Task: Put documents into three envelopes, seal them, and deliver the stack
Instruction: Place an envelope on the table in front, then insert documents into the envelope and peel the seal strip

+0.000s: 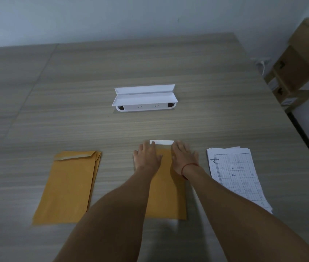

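A brown envelope (166, 188) lies in front of me on the wooden table (149, 63). A white strip of paper (162, 142) shows at its far end. My left hand (147, 157) lies palm down on the envelope's upper left part. My right hand (184, 157), with a red string on the wrist, lies palm down on its upper right part. Both sets of fingertips reach the white strip. To the left lies a small stack of brown envelopes (68, 186), the top one's flap folded. To the right sits a stack of printed documents (236, 174).
A white plastic box with its lid open (145, 99) sits further back at the table's middle. Cardboard boxes (301, 67) are stacked beyond the table's right edge. A pale wall runs behind the table.
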Available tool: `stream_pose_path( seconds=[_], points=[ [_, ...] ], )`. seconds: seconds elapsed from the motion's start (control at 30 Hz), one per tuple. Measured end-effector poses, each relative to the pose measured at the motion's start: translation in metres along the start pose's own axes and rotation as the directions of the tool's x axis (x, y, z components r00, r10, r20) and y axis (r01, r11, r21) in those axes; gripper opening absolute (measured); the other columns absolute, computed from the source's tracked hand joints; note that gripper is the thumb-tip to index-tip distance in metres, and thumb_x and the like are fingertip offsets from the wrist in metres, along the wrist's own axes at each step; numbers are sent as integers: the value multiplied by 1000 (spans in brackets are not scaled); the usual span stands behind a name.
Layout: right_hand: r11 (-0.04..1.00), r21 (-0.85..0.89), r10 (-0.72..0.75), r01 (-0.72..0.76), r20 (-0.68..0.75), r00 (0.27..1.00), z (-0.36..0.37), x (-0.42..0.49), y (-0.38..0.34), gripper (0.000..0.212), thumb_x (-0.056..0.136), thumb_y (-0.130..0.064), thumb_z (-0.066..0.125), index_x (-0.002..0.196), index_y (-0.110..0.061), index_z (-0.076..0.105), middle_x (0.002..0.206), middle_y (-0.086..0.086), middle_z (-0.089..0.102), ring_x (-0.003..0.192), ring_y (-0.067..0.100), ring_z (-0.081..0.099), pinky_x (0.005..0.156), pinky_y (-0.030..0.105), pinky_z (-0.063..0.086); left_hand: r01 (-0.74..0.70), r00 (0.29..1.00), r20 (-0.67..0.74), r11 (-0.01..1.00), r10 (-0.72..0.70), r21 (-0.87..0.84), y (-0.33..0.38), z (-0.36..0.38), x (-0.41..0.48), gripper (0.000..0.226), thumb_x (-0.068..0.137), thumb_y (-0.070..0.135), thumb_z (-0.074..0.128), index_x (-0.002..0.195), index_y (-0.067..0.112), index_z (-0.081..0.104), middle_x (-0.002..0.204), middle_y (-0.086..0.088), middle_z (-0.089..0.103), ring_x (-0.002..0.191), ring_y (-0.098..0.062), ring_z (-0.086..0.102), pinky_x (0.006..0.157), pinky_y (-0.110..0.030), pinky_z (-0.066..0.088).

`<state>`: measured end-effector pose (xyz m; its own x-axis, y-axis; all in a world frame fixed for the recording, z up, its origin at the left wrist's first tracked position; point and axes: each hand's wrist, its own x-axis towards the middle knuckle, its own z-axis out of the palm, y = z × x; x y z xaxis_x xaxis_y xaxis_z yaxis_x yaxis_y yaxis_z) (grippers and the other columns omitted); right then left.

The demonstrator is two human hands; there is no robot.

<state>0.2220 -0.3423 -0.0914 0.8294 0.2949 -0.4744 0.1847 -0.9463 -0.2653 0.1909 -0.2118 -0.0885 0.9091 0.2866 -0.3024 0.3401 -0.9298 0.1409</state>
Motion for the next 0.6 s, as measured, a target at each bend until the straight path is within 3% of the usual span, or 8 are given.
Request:
stream_pose_path(
  seconds=[0.17, 0.27, 0.43, 0.53, 0.6],
  points=[
    [985, 125, 127, -117, -73, 989, -13, -17, 33, 45, 97, -18, 37, 142, -17, 35, 160, 5, 16, 147, 23, 18, 118, 49, 15, -59, 998, -22, 998, 59, 12, 41, -8, -20, 40, 97, 41, 45, 124, 13, 53, 130, -8, 52, 124, -27, 46, 102, -41, 39],
    [970, 163, 196, -179, -95, 976, -24, -38, 68, 49, 97, -19, 38, 146, -18, 32, 158, 5, 21, 145, 22, 25, 117, 44, 20, -96, 995, 6, 990, 97, -99, 79, -5, -36, 38, 97, 38, 46, 122, 12, 57, 128, -9, 55, 122, -28, 50, 101, -42, 42],
    [919, 194, 376, -345, -156, 914, -32, -77, 133, 38, 100, -24, 37, 136, -14, 45, 144, 8, 43, 130, 28, 45, 106, 40, 32, -58, 993, 78, 947, 87, -316, 134, 15, -59, 36, 94, 37, 51, 118, 12, 59, 125, -9, 57, 117, -29, 54, 98, -40, 46],
    [871, 235, 462, -431, -98, 881, -19, -93, 164, 35, 99, -29, 41, 127, -11, 51, 136, 10, 48, 124, 29, 49, 103, 41, 37, -26, 991, 109, 910, 78, -413, 156, 32, -69, 34, 91, 38, 57, 98, 5, 63, 106, -13, 65, 102, -30, 62, 86, -40, 51],
    [843, 280, 495, -459, -69, 866, -11, -100, 176, 35, 97, -30, 46, 124, -9, 53, 133, 11, 50, 121, 29, 51, 101, 41, 41, 5, 990, 129, 888, 61, -459, 168, 40, -74, 35, 90, 35, 60, 97, 0, 62, 103, -16, 65, 97, -31, 64, 78, -37, 50]
  ],
)
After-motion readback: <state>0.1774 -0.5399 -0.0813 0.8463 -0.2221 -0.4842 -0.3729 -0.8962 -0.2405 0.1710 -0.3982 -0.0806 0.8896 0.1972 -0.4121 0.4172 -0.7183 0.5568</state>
